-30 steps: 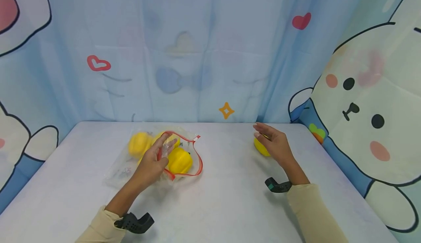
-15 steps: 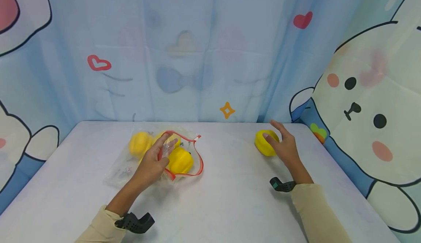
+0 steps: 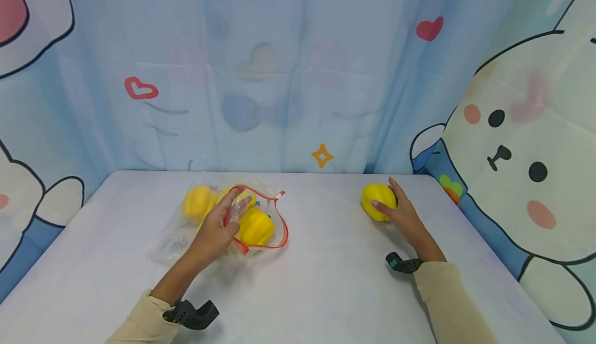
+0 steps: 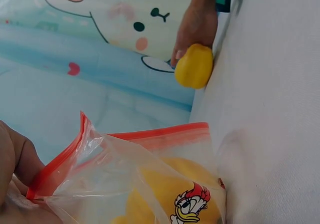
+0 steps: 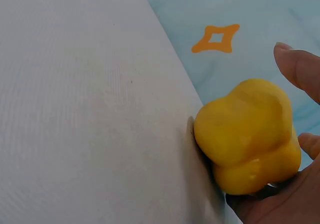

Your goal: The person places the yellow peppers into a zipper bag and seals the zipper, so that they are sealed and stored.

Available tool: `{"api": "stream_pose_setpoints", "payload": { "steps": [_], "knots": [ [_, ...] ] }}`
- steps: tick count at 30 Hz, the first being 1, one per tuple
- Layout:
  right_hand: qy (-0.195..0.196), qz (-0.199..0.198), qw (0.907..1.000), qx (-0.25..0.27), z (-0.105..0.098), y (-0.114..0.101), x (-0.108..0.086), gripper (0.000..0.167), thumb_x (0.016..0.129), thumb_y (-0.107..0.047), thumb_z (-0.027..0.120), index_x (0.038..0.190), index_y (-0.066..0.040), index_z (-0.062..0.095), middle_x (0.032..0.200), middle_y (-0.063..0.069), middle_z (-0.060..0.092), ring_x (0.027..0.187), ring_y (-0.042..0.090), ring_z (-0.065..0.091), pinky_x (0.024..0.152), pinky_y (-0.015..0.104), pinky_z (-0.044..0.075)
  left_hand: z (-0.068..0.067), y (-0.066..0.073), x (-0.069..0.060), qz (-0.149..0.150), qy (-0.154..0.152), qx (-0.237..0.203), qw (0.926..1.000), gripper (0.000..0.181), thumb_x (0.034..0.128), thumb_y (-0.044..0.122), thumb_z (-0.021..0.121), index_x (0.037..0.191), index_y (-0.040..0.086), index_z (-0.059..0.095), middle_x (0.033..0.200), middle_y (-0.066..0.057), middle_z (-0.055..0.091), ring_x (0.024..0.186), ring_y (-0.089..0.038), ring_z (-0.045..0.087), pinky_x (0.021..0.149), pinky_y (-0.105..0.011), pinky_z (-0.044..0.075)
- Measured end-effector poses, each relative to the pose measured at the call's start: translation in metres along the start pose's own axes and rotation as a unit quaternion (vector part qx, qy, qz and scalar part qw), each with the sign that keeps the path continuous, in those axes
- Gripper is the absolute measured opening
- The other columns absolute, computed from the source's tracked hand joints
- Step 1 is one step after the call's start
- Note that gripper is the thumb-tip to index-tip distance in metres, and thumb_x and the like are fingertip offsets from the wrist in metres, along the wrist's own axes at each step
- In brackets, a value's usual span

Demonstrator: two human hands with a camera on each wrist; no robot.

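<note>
My left hand [image 3: 215, 235] pinches the red-edged mouth of a clear zip bag [image 3: 169, 243] at the table's left. Several yellow bell peppers [image 3: 256, 227] lie in the bag; in the left wrist view the bag [image 4: 107, 179] gapes beside my fingers. At the right, a loose yellow pepper [image 3: 376, 202] rests on the table against my right hand [image 3: 412, 225], which is spread with the thumb on its near side. In the right wrist view one digit of the hand [image 5: 300, 194] stands off the pepper [image 5: 245, 134], and others are partly hidden.
The white table [image 3: 316, 287] stretches between bag and loose pepper. Its back edge meets a pale blue curtain [image 3: 279, 49] with cartoon prints, which also hangs along the right side. Dark wrist devices [image 3: 191, 315] sit on both wrists.
My right hand has moved right and away from over the loose pepper, uncovering it, then lowered a little beside it. The left hand and the bag have hardly moved.
</note>
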State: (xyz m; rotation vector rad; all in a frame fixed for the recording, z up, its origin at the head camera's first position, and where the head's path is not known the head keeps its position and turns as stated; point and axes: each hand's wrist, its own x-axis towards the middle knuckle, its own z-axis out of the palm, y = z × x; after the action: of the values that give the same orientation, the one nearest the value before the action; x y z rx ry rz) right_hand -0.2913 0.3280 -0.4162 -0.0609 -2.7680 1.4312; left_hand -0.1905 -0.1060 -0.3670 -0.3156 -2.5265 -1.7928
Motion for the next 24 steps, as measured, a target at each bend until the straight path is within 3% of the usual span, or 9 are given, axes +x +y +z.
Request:
{"api": "stream_pose_setpoints", "payload": {
  "steps": [8, 18, 24],
  "knots": [
    [-0.007, 0.031, 0.9995, 0.001, -0.0037, 0.0093, 0.0025, 0.099, 0.089, -0.052, 0.063, 0.158, -0.020, -0.001, 0.160, 0.021, 0.007, 0.142, 0.044, 0.016, 0.112, 0.059, 0.019, 0.0002, 0.0013, -0.0007, -0.003, -0.004, -0.006, 1.0000, 0.068, 0.0938, -0.005, 0.049, 0.155, 0.010, 0.024, 0.159, -0.005, 0.024, 0.145, -0.022, 0.022, 0.103, -0.032, 0.037],
    [-0.008, 0.022, 0.9997, 0.005, -0.0041, 0.0107, -0.0002, 0.096, 0.090, -0.051, 0.062, 0.158, -0.018, 0.003, 0.158, 0.024, 0.015, 0.140, 0.044, 0.022, 0.111, 0.059, 0.021, 0.0017, -0.0007, -0.0011, 0.006, -0.003, -0.004, 1.0000, 0.066, 0.0943, -0.004, 0.049, 0.154, 0.009, 0.025, 0.158, -0.004, 0.025, 0.145, -0.020, 0.021, 0.105, -0.033, 0.035],
    [-0.006, 0.024, 0.9997, 0.000, -0.0045, 0.0109, 0.0020, 0.094, 0.090, -0.051, 0.062, 0.158, -0.019, 0.005, 0.157, 0.025, 0.018, 0.138, 0.044, 0.025, 0.110, 0.059, 0.025, 0.0029, -0.0010, 0.0007, -0.011, -0.001, -0.012, 0.9999, 0.065, 0.0955, -0.001, 0.050, 0.154, 0.011, 0.026, 0.158, -0.003, 0.026, 0.145, -0.020, 0.022, 0.101, -0.031, 0.040]
  ]
}}
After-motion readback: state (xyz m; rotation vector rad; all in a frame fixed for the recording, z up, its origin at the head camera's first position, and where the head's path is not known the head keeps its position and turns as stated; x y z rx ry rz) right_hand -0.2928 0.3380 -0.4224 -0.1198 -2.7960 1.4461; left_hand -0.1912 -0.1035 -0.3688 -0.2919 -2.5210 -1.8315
